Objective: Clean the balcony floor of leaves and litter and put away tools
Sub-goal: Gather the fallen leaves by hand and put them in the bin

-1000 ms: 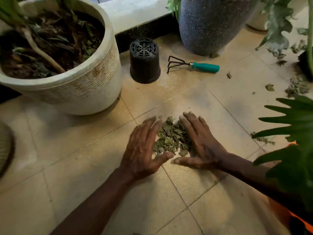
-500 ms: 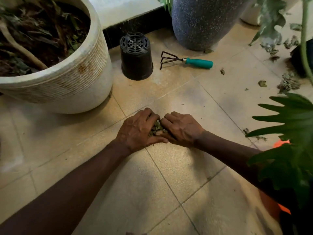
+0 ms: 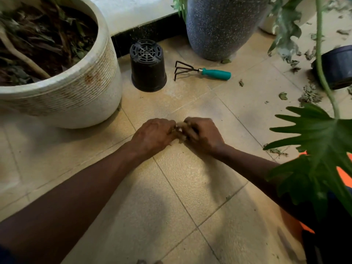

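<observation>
**Inspector:** State where the load is.

**Operator:** The gathered leaves (image 3: 179, 130) sit between the left hand (image 3: 152, 135) and the right hand (image 3: 204, 135), low over the floor (image 3: 190, 187). Only a small, blurred part shows in the gap.

**Inspector:** Grip state?

**Operator:** Both grips are clamped on the leaves. The fingers curl inward from opposite sides and the knuckles nearly meet.

**Inspector:** Controlling relation for the next move?

**Operator:** The load is a clump with no long axis, centred between the grips, so neither hand is nearer. In my judgement it must be lifted as one unit with even pressure, or fragments will drop through the gap.

**Inspector:** Pose?

**Operator:** Both forearms reach forward and converge. The backs of the hands face up and the wrists are low.

**Inspector:** Outstanding items?

**Operator:** The scattered leaves (image 3: 309, 95) lie well to the right, nearer the right hand. The hand rake (image 3: 203, 71) lies beyond the hands beside the upturned black pot (image 3: 147, 67). Its long axis runs left to right, with the handle to the right.
</observation>
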A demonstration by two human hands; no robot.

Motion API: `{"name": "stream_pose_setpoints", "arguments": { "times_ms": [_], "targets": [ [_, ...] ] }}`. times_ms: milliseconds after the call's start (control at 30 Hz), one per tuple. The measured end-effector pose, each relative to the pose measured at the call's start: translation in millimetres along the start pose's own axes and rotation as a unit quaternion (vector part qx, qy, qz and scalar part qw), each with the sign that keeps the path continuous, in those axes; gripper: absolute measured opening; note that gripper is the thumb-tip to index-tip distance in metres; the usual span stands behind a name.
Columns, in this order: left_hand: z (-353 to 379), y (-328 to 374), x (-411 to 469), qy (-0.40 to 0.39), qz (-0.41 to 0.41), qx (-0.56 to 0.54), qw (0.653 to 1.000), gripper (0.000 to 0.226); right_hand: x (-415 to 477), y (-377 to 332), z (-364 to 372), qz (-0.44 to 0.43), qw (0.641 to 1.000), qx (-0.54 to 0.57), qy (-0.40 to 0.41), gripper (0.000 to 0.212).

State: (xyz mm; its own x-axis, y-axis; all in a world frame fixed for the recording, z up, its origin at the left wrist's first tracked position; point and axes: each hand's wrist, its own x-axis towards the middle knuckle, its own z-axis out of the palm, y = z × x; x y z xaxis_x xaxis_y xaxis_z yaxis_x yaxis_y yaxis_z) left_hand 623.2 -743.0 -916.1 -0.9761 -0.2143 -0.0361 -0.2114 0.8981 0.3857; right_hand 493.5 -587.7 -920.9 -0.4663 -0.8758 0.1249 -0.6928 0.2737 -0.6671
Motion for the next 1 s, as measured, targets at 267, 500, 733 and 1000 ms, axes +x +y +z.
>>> {"name": "stream_pose_setpoints", "arguments": {
  "times_ms": [267,500,733,1000],
  "targets": [
    [-21.0,25.1,-27.7,0.150,-0.162,-0.441,0.870,0.045,-3.7,-36.0,-23.8,0.439,0.727,0.522,0.079,0.036],
    [-31.7,82.3,-15.2,0.347,-0.248,-0.537,0.728,0.037,12.4,-98.1,-3.0,0.392,0.566,0.722,0.070,0.038],
    [-68.5,120.6,-26.3,0.459,-0.283,-0.569,0.620,0.020,10.8,-154.1,-18.7,0.386,0.571,0.703,0.173,0.024],
    [-172.4,232.9,-88.7,0.310,-0.273,-0.669,0.618,0.017,-68.5,-258.8,-128.8,0.398,0.532,0.696,0.273,0.019]
  ]
}}
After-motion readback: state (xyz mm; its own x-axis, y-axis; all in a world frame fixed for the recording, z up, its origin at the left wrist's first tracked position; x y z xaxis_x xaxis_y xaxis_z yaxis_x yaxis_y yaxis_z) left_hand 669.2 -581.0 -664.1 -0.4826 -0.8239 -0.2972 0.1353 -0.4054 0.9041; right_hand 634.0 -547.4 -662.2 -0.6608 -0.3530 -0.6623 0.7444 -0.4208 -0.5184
